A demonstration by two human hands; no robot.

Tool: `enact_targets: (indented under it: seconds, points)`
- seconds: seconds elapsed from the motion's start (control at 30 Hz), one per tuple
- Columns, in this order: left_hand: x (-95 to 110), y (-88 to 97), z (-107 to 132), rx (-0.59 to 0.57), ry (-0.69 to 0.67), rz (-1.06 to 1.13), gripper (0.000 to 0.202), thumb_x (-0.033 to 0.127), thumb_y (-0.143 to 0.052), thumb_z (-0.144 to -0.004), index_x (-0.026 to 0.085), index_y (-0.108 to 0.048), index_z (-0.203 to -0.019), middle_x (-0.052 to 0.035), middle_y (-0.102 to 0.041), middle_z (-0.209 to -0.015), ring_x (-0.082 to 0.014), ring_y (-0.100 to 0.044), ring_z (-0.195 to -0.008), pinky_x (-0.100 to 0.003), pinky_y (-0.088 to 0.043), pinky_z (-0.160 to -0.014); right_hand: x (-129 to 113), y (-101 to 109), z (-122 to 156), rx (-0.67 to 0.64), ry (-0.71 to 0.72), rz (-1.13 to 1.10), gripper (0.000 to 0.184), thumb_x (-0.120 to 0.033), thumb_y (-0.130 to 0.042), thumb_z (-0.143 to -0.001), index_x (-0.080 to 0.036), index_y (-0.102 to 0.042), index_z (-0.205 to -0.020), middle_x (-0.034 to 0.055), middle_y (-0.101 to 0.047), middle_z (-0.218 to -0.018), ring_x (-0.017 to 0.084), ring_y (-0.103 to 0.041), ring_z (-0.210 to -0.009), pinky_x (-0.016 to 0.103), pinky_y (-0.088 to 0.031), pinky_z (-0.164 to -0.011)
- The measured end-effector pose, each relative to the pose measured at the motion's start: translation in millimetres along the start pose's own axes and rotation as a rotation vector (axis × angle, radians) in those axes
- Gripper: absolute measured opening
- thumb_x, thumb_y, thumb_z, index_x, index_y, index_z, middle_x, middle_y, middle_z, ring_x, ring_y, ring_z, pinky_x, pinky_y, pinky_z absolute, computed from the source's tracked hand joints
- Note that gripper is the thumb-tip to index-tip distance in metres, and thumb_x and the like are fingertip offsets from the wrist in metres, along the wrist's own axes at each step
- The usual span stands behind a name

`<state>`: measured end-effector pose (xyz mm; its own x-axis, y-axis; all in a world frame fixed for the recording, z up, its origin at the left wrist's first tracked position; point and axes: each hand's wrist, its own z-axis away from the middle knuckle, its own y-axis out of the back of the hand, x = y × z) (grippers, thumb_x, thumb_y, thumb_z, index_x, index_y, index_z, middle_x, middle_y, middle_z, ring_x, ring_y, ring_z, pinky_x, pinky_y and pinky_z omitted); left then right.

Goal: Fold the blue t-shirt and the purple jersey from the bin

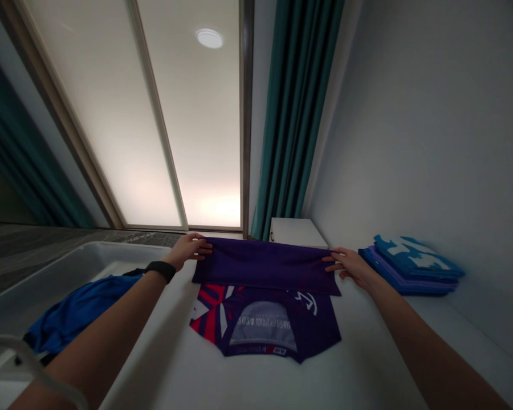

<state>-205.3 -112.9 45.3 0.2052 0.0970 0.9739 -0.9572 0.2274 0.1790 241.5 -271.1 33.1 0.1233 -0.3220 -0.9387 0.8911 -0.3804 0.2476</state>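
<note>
A purple sports jersey (265,322) lies on the white table, with red and white panels at its left and a grey collar patch facing up near me. Its far part is folded over into a plain purple band (265,266). My left hand (190,250) pinches the band's far left end. My right hand (350,267) holds the band's right end, with its fingers spread on the cloth. A dark wristband (160,271) circles my left wrist.
A grey plastic bin (89,265) with a crumpled blue garment (83,307) stands left of the table. Several folded blue garments (410,267) are stacked at the right, against the wall. A white box (297,232) sits at the far edge, before teal curtains.
</note>
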Motion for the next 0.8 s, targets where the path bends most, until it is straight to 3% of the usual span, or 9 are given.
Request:
enact_targets:
  seconds: [0.1,0.27,0.43,0.6,0.7,0.8]
  points:
    - [4.3,2.3,20.8,0.025,-0.067,0.031,0.046,0.049,-0.078,-0.061,0.018,-0.054,-0.085,-0.0112,-0.075,-0.089,-0.0279,-0.072,-0.087,-0.032,-0.056,-0.063,-3.1,6.4,18.0,-0.002,0.027,0.0,0.022,-0.021,-0.05,-0.092,-0.014,-0.049,-0.113,0.0204,-0.069,-0.113,0.019,-0.072,-0.068,0.017,-0.036,-0.034]
    - [1.7,8.2,63.3,0.043,-0.136,0.04,0.046,0.053,-0.075,-0.066,0.019,-0.056,-0.092,-0.011,-0.075,-0.092,-0.0291,-0.072,-0.091,-0.036,-0.058,-0.067,-1.3,14.8,55.7,-0.028,0.05,-0.031,0.018,-0.023,-0.053,-0.09,-0.017,-0.049,-0.106,0.0181,-0.069,-0.114,0.022,-0.072,-0.075,0.022,-0.048,-0.043]
    - [-7.7,17.1,116.4,0.053,-0.153,-0.003,0.049,0.06,-0.071,-0.07,0.02,-0.06,-0.096,-0.01,-0.075,-0.097,-0.0285,-0.069,-0.099,-0.039,-0.058,-0.077,24.7,22.6,94.5,-0.06,0.095,-0.033,0.023,-0.036,-0.062,-0.082,-0.019,-0.052,-0.096,0.0159,-0.07,-0.111,0.023,-0.072,-0.076,0.027,-0.052,-0.048]
    - [-42.0,29.1,160.6,-0.015,-0.113,-0.081,0.047,0.063,-0.065,-0.074,0.021,-0.063,-0.092,-0.0091,-0.075,-0.096,-0.0294,-0.069,-0.098,-0.041,-0.056,-0.081,70.4,22.7,131.2,-0.106,0.171,0.13,0.038,-0.057,-0.058,-0.076,-0.02,-0.053,-0.086,0.0106,-0.073,-0.087,0.019,-0.064,-0.057,0.028,-0.044,-0.047]
    - [-71.3,37.9,172.3,-0.067,-0.135,-0.151,0.043,0.062,-0.065,-0.074,0.022,-0.066,-0.088,-0.0066,-0.076,-0.089,-0.0284,-0.069,-0.091,-0.038,-0.053,-0.083,89.2,20.1,151.5,-0.086,0.246,0.312,0.034,-0.053,-0.052,-0.077,-0.02,-0.057,-0.084,0.002,-0.066,-0.064,0.018,-0.06,-0.058,0.03,-0.045,-0.058]
    - [-89.7,43.3,178.2,-0.09,-0.174,-0.233,0.036,0.058,-0.063,-0.076,0.023,-0.067,-0.084,-0.0043,-0.074,-0.086,-0.0268,-0.067,-0.087,-0.034,-0.052,-0.08,98.1,18.9,164.5,-0.047,0.301,0.441,0.025,-0.044,-0.048,-0.074,-0.022,-0.058,-0.081,-0.0018,-0.059,-0.061,0.018,-0.056,-0.06,0.03,-0.044,-0.062]
